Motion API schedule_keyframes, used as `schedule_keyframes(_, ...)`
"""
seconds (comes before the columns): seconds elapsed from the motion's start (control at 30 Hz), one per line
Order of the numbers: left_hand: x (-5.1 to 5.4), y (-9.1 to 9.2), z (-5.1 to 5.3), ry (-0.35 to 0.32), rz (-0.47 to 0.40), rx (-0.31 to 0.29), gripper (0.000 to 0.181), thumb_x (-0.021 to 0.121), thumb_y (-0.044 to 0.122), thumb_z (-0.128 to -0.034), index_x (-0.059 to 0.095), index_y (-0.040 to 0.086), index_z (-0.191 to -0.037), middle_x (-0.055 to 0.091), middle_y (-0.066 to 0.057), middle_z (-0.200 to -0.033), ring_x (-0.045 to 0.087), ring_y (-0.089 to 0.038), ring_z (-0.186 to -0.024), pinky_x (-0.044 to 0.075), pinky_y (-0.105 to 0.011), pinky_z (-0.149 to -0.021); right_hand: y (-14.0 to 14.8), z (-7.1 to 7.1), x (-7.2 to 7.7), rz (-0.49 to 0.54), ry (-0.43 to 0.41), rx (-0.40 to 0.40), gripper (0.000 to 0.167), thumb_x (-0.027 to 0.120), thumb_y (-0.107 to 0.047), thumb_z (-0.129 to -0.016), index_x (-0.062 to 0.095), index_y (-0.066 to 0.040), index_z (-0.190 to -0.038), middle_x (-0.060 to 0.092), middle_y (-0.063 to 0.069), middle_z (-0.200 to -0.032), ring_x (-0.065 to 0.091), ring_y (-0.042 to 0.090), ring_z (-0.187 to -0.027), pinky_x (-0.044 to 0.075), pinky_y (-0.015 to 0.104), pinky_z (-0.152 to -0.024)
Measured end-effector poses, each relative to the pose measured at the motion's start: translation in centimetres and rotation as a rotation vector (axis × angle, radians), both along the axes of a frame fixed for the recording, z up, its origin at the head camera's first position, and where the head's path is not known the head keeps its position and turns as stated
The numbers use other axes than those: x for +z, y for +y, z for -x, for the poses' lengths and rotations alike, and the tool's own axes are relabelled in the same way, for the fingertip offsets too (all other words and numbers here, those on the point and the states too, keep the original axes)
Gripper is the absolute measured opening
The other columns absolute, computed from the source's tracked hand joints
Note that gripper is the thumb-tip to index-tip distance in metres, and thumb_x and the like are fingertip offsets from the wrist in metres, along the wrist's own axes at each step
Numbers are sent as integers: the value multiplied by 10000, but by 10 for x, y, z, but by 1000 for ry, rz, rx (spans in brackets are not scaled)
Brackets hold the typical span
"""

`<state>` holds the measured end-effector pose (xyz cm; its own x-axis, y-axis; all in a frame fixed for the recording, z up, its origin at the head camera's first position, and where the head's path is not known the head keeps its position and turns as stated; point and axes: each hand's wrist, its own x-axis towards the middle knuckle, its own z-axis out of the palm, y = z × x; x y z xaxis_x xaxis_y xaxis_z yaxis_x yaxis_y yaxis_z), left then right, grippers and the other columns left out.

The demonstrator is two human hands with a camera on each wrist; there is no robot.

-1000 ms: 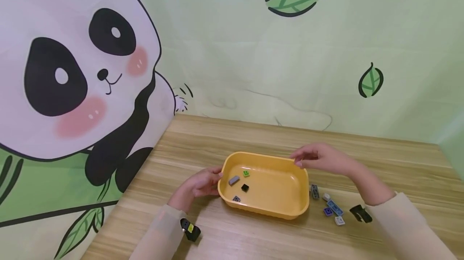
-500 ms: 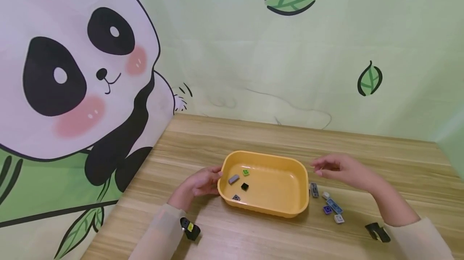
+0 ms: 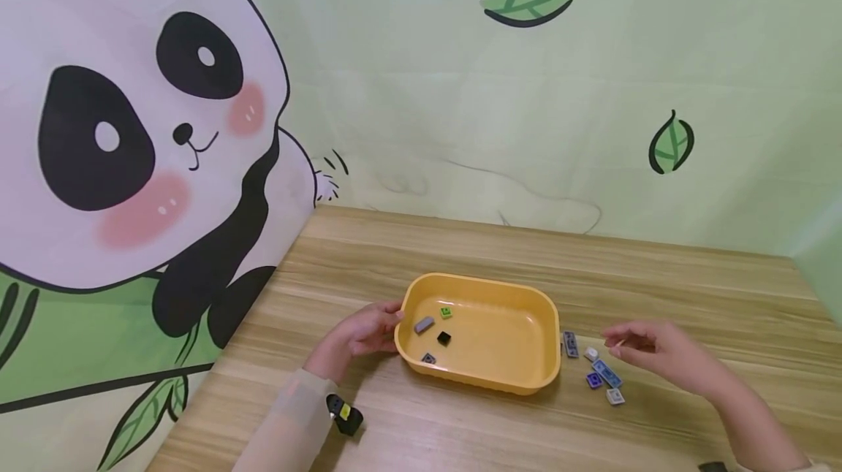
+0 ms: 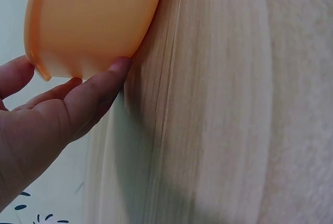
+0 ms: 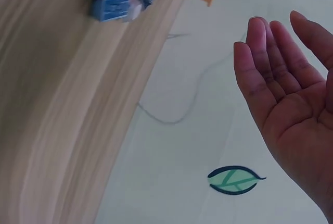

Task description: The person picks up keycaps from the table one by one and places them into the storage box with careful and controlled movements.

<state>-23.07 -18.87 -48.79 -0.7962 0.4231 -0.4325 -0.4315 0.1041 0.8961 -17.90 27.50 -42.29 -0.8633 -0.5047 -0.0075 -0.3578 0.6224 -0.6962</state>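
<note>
In the head view, a yellow plastic bin [image 3: 487, 383] stands on the wooden table. My left hand [image 3: 362, 331] holds its left end, thumb and fingers spread between rim and base; the left wrist view shows the fingertips against the bin's wall [image 4: 99, 21]. Inside lie a green brick [image 3: 446, 313], a grey brick [image 3: 424, 325], a black brick [image 3: 444, 338] and a dark grey brick [image 3: 429, 359]. My right hand [image 3: 664, 355] hovers to the right of the loose bricks. Its fingers are loosely extended, and its palm [image 5: 302, 114] is bare in the right wrist view.
Right of the bin lie a dark grey brick [image 3: 571, 345], a blue brick [image 3: 607, 374], a purple brick [image 3: 594, 381] and white bricks [image 3: 615, 397]. A black wrist device [image 3: 345, 415] sits by my left sleeve. Behind the table hangs a panda-printed backdrop [image 3: 421, 92].
My right hand has left the bin's far right rim and moved right and toward me, beside the loose bricks. The left hand and the bin have stayed in place.
</note>
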Motion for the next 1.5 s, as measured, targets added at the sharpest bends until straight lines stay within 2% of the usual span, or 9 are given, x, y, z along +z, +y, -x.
schedule_keyframes(0.17,0,-1,0,5,-3,-11,573,342,141,-1098,168,-45,-1611,330,-307,-1602,557,-173,-1181,468,-498,-1103,12,-9,-11,-12,11,-39,280,647,-50,-974,673,114,-1200,749,201,-1048,582,-144,-871,554,181,-734)
schedule_keyframes(0.33,1,-1,0,5,-4,-17,573,343,143,-1099,170,-46,-1611,329,-301,-1600,545,-181,-1195,474,-486,-1094,20,-15,-29,17,47,-9,265,673,-6,-939,673,133,-1164,748,168,-991,583,-134,-846,548,183,-700)
schedule_keyframes(0.47,1,-1,0,4,-9,-11,571,346,136,-1096,176,-50,-1608,341,-300,-1588,540,-178,-1192,476,-484,-1084,20,-19,-39,-41,58,-28,263,705,-19,-913,685,121,-1135,746,144,-963,564,-139,-820,553,191,-705)
schedule_keyframes(0.63,-1,-1,1,3,-12,-7,568,343,138,-1097,178,-51,-1607,347,-298,-1585,545,-163,-1176,480,-464,-1069,19,-24,-49,-133,37,-59,268,733,-77,-906,708,92,-1112,736,35,-902,534,-130,-773,541,205,-679)
schedule_keyframes(0.83,-1,-1,0,-1,-5,-6,574,340,141,-1098,166,-57,-1608,315,-309,-1611,520,-219,-1268,406,-572,-1161,19,-28,-61,-169,-5,-61,334,776,-115,-869,694,129,-1082,704,24,-879,516,-102,-738,518,202,-648)
schedule_keyframes(1.03,-1,0,1,-2,-12,-6,575,332,142,-1099,157,-63,-1607,290,-311,-1625,492,-235,-1311,376,-588,-1182,17,-32,-69,-202,-21,-101,341,789,-174,-868,718,86,-1077,700,-12,-871,523,-93,-734,515,205,-655)
schedule_keyframes(1.27,-1,-2,0,12,-7,-21,575,345,151,-1100,173,-66,-1604,328,-306,-1602,520,-199,-1253,445,-518,-1137,12,-32,-72,-202,-40,-139,323,788,-183,-870,723,72,-1058,638,-42,-820,445,-80,-692,447,205,-603)
schedule_keyframes(1.5,-2,-2,1,-1,-7,-9,571,346,144,-1100,178,-58,-1606,331,-300,-1604,525,-178,-1226,439,-516,-1141,3,-30,-73,-216,-2,-162,300,802,-204,-848,744,26,-1031,559,-60,-755,390,-36,-637,383,206,-580)
